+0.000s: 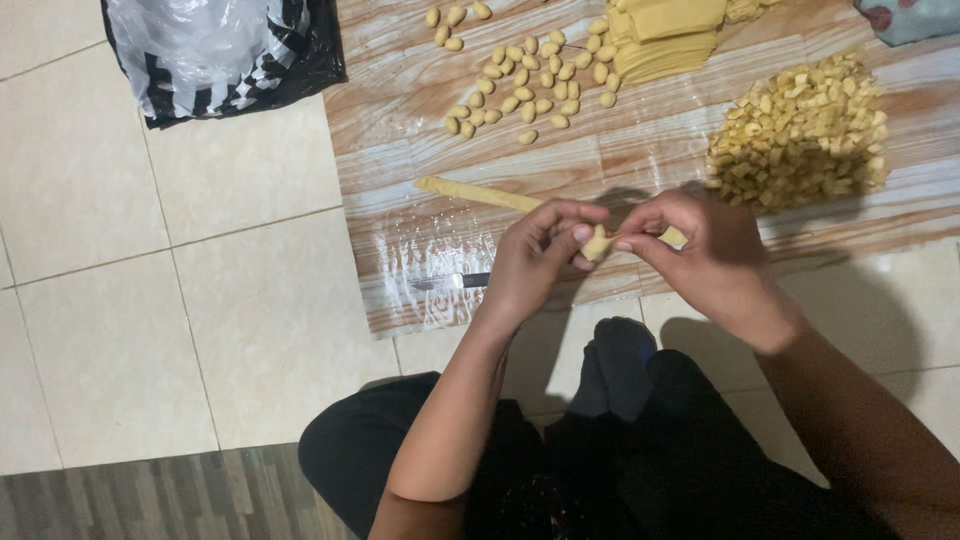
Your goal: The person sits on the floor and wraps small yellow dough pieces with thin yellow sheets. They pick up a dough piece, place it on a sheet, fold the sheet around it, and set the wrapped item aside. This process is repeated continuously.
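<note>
A small pale yellow dough piece (597,244) is pinched between the fingertips of my left hand (535,262) and my right hand (700,250), just above the near edge of a wood-patterned plastic sheet (400,130). A long thin dough roll (478,193) lies on the sheet behind my left hand, running under my fingers. Several shaped dough pieces (520,80) lie spread on the sheet further back. A heap of small cut dough cubes (800,130) sits to the right, close behind my right hand.
A knife (450,282) lies on the sheet just left of my left wrist. Stacked flat dough sheets (665,35) are at the back. A black-and-white striped plastic bag (220,55) rests on the tiled floor (150,300) at upper left. My dark-clothed legs (620,440) are below.
</note>
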